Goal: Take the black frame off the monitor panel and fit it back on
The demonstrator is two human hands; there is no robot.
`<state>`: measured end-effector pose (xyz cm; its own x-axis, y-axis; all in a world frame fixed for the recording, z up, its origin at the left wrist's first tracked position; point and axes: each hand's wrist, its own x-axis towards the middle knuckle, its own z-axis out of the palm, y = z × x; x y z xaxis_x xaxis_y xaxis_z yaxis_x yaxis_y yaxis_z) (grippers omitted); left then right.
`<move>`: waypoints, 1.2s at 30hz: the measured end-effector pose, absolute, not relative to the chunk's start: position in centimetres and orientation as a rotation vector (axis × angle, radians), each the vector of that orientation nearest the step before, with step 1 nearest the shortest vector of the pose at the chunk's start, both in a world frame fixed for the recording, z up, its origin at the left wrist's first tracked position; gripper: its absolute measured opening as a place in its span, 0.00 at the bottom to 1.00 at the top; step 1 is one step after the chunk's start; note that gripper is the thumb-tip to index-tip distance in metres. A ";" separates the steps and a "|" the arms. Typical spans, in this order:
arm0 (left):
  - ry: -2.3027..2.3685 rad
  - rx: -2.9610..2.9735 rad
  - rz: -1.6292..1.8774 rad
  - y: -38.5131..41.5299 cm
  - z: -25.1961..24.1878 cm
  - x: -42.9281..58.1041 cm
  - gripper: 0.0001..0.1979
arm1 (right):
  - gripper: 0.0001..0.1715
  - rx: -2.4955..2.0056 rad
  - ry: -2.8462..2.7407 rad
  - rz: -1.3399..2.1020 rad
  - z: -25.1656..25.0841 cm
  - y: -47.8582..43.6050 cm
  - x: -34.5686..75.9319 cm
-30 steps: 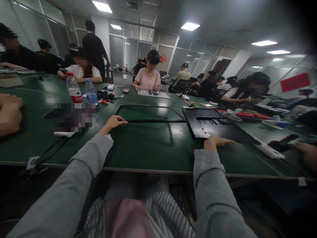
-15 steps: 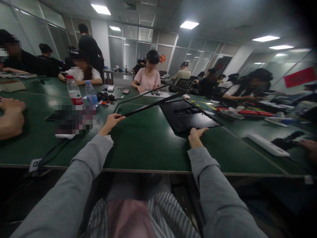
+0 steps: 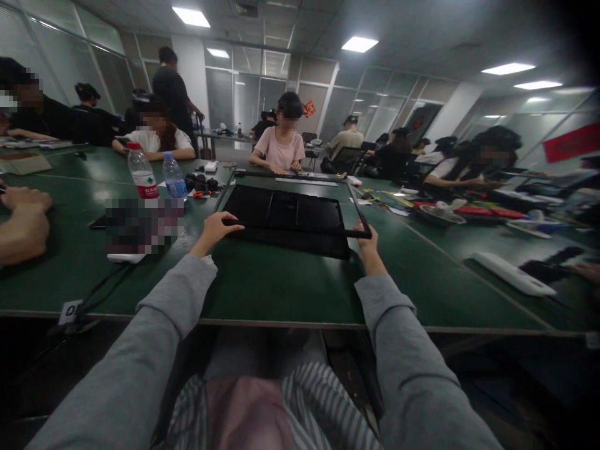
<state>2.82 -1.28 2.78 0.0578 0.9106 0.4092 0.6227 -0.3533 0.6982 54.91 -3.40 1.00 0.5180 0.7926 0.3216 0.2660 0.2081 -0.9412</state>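
Observation:
A thin black rectangular frame [image 3: 300, 233] is held level above the table by its two near corners. My left hand [image 3: 215, 233] pinches the near left corner, thumb and fingers closed on it. At the near right corner, my right hand [image 3: 368, 249] grips the frame, its fingers partly hidden behind the bar. Through the open middle shows a flat black panel [image 3: 319, 214], with raised lines and a small recess near its centre. It lies on the green table [image 3: 281, 290] beneath the frame. Whether frame and panel touch at the far side I cannot tell.
Two plastic bottles, one red-labelled [image 3: 143, 178] and one blue-capped [image 3: 174, 181], stand at the left behind a blurred dark item. Another person's hand [image 3: 25, 209] rests at far left. A white bar [image 3: 513, 275] and a metal bowl [image 3: 440, 214] lie right. People sit around.
The frame has gone from tilted to level, and my right hand has left the panel and taken its right corner. The panel has shifted left and turned beneath it.

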 end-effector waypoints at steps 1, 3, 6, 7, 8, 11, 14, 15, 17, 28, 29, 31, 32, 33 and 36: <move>1.565 2.038 1.160 -1.5 3.0 3.0 0.20 | 0.35 -1.307 -0.976 0.508 1.6 -3.7 54.9; 1.596 2.073 1.109 -2.0 3.3 3.3 0.19 | 0.38 -1.219 -0.955 0.680 2.8 -4.5 54.6; 1.619 2.093 1.087 -2.3 3.4 3.3 0.19 | 0.34 -1.167 -1.076 0.785 4.0 -5.4 54.2; 1.626 2.099 1.087 -2.3 3.3 3.2 0.19 | 0.32 -1.181 -1.096 0.767 4.0 -5.4 54.0; 1.630 2.104 1.082 -2.3 3.2 3.1 0.19 | 0.30 -1.209 -1.105 0.739 3.9 -5.4 53.9; 1.626 2.123 1.026 -1.9 2.9 2.7 0.20 | 0.24 -1.338 -1.131 0.624 3.0 -4.8 53.8; 1.639 2.132 0.937 -1.7 2.5 2.5 0.20 | 0.21 -1.462 -1.203 0.436 2.0 -4.3 53.6; 1.648 2.134 0.915 -1.6 2.4 2.5 0.21 | 0.22 -1.495 -1.235 0.361 1.8 -4.2 53.4; 1.661 2.140 0.880 -1.6 2.2 2.5 0.21 | 0.24 -1.552 -1.285 0.225 1.4 -4.4 53.1; 1.629 2.282 0.850 -1.4 1.2 2.7 0.17 | 0.29 -1.714 -1.309 -0.042 -0.6 -4.1 53.0; 1.627 2.288 0.846 -1.4 1.1 2.7 0.18 | 0.29 -1.718 -1.314 -0.036 -0.8 -3.8 53.2; 1.612 2.296 0.856 -1.3 0.9 2.6 0.19 | 0.29 -1.729 -1.312 -0.014 -1.2 -3.3 53.4; 1.615 2.290 0.886 -1.2 0.9 2.6 0.19 | 0.29 -1.739 -1.308 -0.001 -1.3 -3.1 53.5; 1.636 2.267 0.935 -1.1 0.8 2.7 0.20 | 0.29 -1.752 -1.304 0.013 -1.4 -3.0 53.6; 1.801 2.076 1.144 -0.6 0.5 2.6 0.23 | 0.30 -1.778 -1.293 0.076 -1.5 -2.7 54.1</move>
<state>2.61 -0.57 0.53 -0.0205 0.9011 0.4331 0.7747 -0.2595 0.5766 54.07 -2.74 -1.52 0.4495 0.7825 0.4309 0.7265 -0.0395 -0.6861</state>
